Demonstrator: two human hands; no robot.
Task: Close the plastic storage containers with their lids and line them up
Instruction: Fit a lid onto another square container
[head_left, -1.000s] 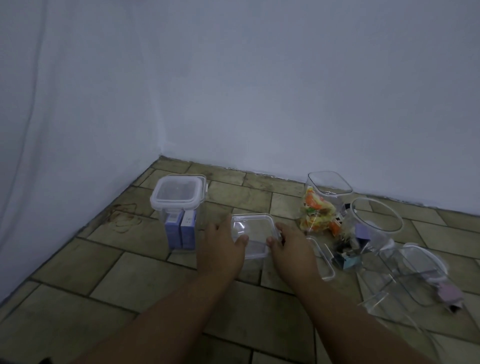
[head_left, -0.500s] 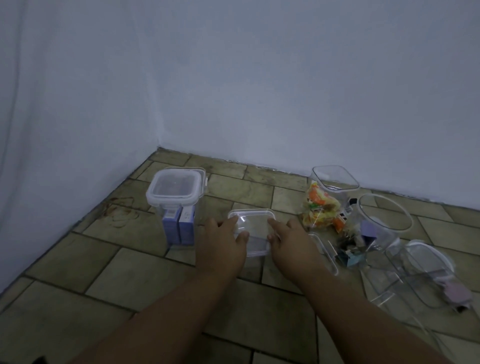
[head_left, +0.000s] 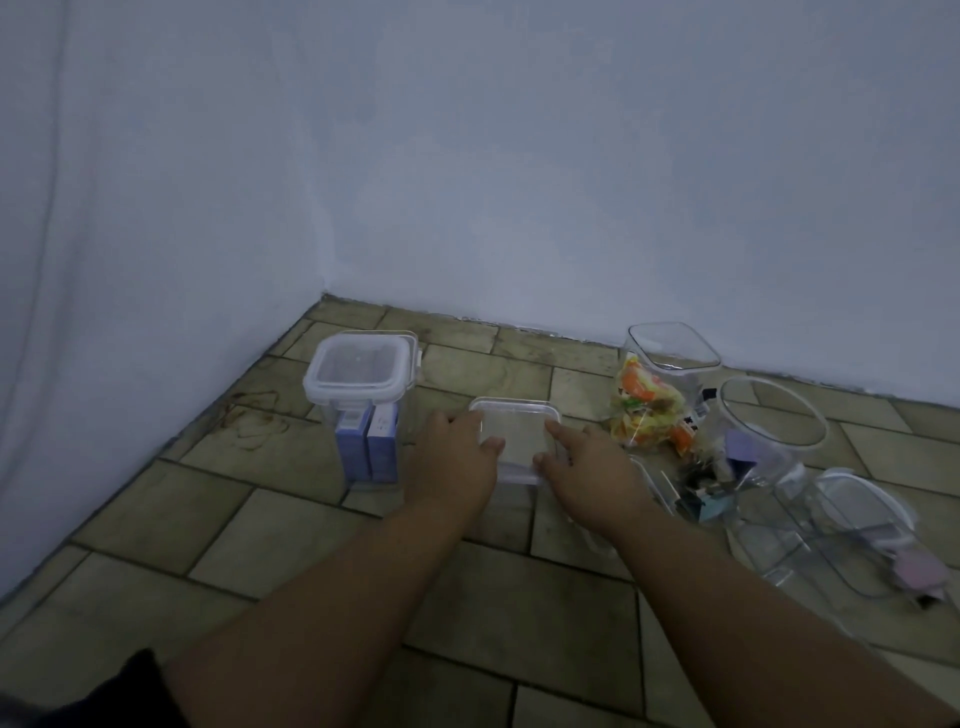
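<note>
A clear square container (head_left: 514, 434) with a clear lid on top stands on the tiled floor in front of me. My left hand (head_left: 453, 457) grips its left side and my right hand (head_left: 587, 470) grips its right side, fingers resting on the lid. To the left stands a closed container (head_left: 361, 382) with a white clip lid and blue boxes inside. On the right stand an open square container (head_left: 670, 353) with colourful packets and an open round container (head_left: 769, 421) with small clips. A clear lid (head_left: 657, 480) lies beside my right hand.
Another clear container with a white-rimmed lid (head_left: 862, 512) lies on its side at the far right, with a pink item near it. White walls (head_left: 467, 156) meet in a corner behind the containers. A tangle of thin cord (head_left: 257, 415) lies on the floor at left.
My hands have stayed on the clear container's sides. The fingers of my right hand have shifted a little further onto the lid. The camera has tilted slightly.
</note>
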